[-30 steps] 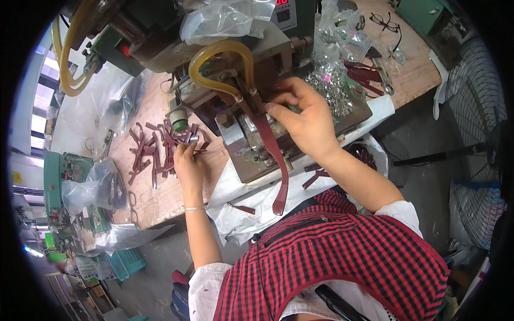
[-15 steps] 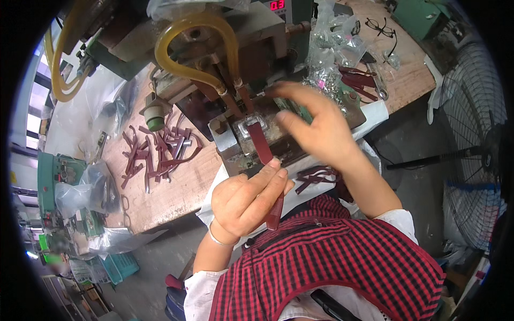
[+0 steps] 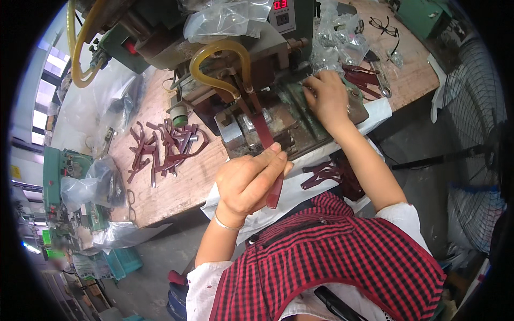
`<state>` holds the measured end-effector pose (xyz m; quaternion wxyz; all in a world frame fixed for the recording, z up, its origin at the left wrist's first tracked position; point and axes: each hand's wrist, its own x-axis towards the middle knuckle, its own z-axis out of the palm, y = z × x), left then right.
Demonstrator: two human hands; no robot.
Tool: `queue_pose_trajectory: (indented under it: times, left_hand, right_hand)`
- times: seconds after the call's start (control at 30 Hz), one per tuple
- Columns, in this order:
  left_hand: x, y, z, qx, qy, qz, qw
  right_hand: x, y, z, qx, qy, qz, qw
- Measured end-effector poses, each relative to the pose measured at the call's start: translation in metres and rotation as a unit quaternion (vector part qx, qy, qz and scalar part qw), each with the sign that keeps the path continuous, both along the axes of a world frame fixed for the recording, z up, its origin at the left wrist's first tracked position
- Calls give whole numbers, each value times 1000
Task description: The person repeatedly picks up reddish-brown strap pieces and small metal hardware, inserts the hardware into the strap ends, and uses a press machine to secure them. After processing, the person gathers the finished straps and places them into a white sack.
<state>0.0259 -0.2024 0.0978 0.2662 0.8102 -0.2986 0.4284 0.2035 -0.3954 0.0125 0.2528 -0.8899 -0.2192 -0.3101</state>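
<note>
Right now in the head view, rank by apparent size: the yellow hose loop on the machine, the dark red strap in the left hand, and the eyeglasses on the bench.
1. Yellow hose loop, largest.
2. Dark red strap, nearly as long but thinner; it sits nearer the camera, so this gap is unsure.
3. Eyeglasses, clearly smallest, though farthest away.

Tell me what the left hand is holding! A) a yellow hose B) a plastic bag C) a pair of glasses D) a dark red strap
D: the left hand pinches a long dark red strap that runs from the machine down past its fingers, while the right hand rests on the machine's base.
</note>
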Motion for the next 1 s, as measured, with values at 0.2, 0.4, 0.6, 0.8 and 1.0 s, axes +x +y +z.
queue_pose_trajectory:
  times: [0.2, 0.4, 0.6, 0.8, 1.0]
  left_hand:
    - [-70, 36, 4, 96, 62, 145, 983]
    - [-91, 117, -2, -117, 118, 376, 912]
    - [-31, 167, -48, 120, 242, 430, 861]
    - [-16, 193, -117, 110, 221, 479, 843]
    - [-17, 172, -96, -139, 184, 364, 902]
  right_hand:
    - [-24, -15, 0, 8, 23, -3, 1000]
    - [-22, -58, -25, 502, 225, 2, 835]
    - [-3, 2, -11, 489, 238, 51, 837]
    - [-22, -30, 9, 523, 273, 85, 803]
    - [-66, -49, 35, 440, 298, 142, 835]
